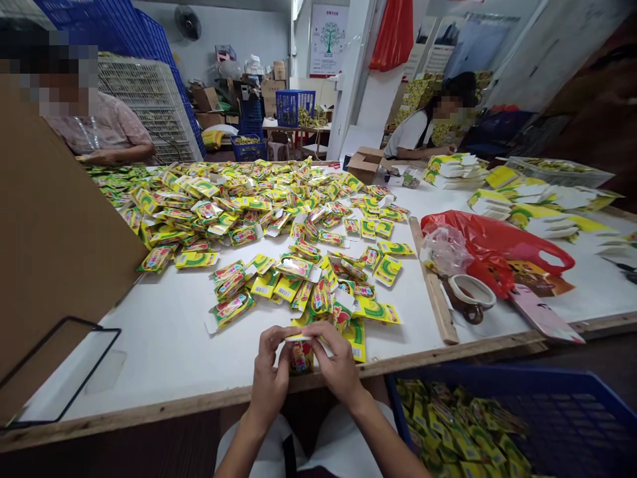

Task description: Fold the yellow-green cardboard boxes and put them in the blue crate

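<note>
A small printed box (301, 358) stands at the near edge of the white table (169, 362), its top pinched by both hands: the left hand (271, 364) and the right hand (336, 358) have thumbs and fingers clamped along its white upper edge. Its face carries bright lettering on red and green, too small and partly covered to read. Just beyond lies a loose cluster of similar yellow and green cartons (321, 295); a few turn up black-and-white barcodes, and others show the same rounded, colourful logo, which I cannot spell out. A larger heap (239, 206) spreads behind them. To the right, past a wooden strip (434, 285), are a red plastic bag (492, 239) without legible print, a brown mug (458, 307) and a pink flat object (542, 313). More packs fill part of a blue crate (572, 421) below the table edge. On the far wall, a poster (330, 40) shows a green tree under a red heading, its characters unreadable from here.
</note>
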A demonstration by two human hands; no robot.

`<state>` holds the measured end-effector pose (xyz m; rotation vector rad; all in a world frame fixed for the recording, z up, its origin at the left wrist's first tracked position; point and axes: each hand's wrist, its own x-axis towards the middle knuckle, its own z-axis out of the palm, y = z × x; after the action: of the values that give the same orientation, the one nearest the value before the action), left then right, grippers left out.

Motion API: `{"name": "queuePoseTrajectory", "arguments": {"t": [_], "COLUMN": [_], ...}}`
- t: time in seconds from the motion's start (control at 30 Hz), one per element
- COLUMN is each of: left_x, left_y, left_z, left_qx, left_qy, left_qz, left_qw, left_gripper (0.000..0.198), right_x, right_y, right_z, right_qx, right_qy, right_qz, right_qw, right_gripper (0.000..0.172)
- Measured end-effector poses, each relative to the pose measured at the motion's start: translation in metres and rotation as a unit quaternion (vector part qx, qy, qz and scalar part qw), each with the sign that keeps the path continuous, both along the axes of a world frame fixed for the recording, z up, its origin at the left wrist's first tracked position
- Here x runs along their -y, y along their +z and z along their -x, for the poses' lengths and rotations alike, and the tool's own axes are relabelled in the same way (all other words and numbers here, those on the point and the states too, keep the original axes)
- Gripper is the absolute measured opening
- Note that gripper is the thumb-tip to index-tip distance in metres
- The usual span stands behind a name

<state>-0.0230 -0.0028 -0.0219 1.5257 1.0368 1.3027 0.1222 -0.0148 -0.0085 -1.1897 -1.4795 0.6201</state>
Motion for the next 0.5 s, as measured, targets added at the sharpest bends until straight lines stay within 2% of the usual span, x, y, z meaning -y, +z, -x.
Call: {"name": "queuePoseTrajectory", "arguments": {"t": [0.13,0.37,0.5], "left_x": [0.002,-0.002,-0.006], "left_y": [0.005,0.015,0.015], "left_z": [0.001,-0.001,-0.003], "left_qx": [-0.038,0.021,0.028], "left_qy": [-0.029,-0.013,0.001], "left_qz": [-0.019,0.076,0.094], "left_qw": [0.999,0.997,0.995], "left_gripper": [0.015,0.016,0.016], "right_x": [0.004,0.003,-0.001], "right_y": [0.003,0.012,0.020], "right_z": [-0.006,-0.002,0.000], "right_qx": [0.040,0.037,0.040], "right_qy": [0.039,0.017,0.002], "right_qz": [-0.013,0.016,0.054], "right_qw": [0.998,0.999,0.998], "right_gripper": [0.017,0.015,0.013]}}
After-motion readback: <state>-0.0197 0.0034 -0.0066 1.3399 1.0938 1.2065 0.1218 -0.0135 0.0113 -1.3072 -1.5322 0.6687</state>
